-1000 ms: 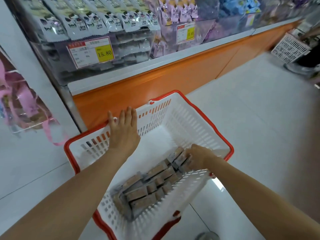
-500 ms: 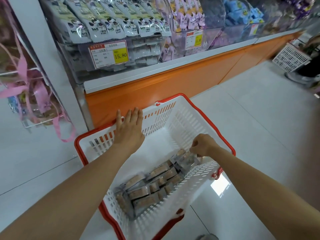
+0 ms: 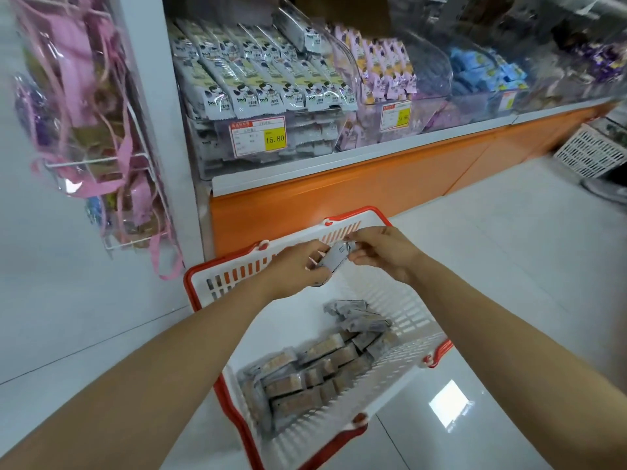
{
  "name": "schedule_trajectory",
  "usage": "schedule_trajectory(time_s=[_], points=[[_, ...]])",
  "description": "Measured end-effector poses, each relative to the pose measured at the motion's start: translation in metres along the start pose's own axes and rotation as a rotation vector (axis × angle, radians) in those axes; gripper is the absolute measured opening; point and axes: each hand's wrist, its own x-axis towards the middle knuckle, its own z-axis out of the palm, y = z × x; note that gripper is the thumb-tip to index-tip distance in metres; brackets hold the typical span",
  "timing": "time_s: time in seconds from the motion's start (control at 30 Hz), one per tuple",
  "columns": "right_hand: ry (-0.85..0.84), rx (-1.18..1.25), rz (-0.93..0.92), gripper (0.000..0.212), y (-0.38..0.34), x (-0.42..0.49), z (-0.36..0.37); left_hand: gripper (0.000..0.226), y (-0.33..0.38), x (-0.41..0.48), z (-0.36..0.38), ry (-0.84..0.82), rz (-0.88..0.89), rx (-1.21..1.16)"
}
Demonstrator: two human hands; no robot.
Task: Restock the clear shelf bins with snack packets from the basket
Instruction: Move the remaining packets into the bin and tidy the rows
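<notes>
Currently in hand: one snack packet (image 3: 334,259), raised over the far rim of the basket (image 3: 237,274), below the shelf and not yet at any bin; whether a second packet sits behind it I cannot tell
Left hand (image 3: 298,266): your fingers are curled round the packet's left end
Right hand (image 3: 380,252): your fingertips pinch the packet's right end
Basket: just in front of the orange shelf base (image 3: 339,195); remaining packets (image 3: 315,364) heaped in its nearer half
Clear bins (image 3: 431,69): above the base; white packets (image 3: 258,83) at left behind a yellow price tag (image 3: 258,139); pink packets (image 3: 383,76) next
How to do it well: settle the packet into one hand before you reach, leaving the other free to steady the bin lip; match its print to the stock first, since the right bin is not plain from here; lay it in line with the rows; avoid crushing the wrapper
Progress: early, I judge; most of the load is in the basket
</notes>
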Motion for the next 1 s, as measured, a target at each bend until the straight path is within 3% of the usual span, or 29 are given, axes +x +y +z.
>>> schedule_trajectory(time_s=[0.23, 0.47, 0.63, 0.83, 1.0], points=[[-0.121, 0.186, -0.163, 0.019, -0.023, 0.001, 0.023, 0.036, 0.010, -0.011, -0.026, 0.113, -0.126, -0.331], [-0.147, -0.357, -0.390, 0.048, -0.017, -0.004, 0.041, 0.031, 0.023, -0.016, -0.042, 0.315, -0.180, -0.632], [-0.221, -0.220, -0.310, 0.024, -0.024, -0.005, 0.045, 0.028, 0.030, -0.021, -0.045, 0.390, -0.192, -0.732], [-0.344, -0.013, -0.125, 0.031, -0.022, -0.012, 0.038, 0.021, 0.026, -0.025, -0.053, 0.432, -0.172, -0.758], [-0.253, -0.054, -0.276, 0.034, -0.014, -0.011, 0.035, 0.026, 0.027, -0.021, -0.052, 0.538, -0.213, -0.697]])
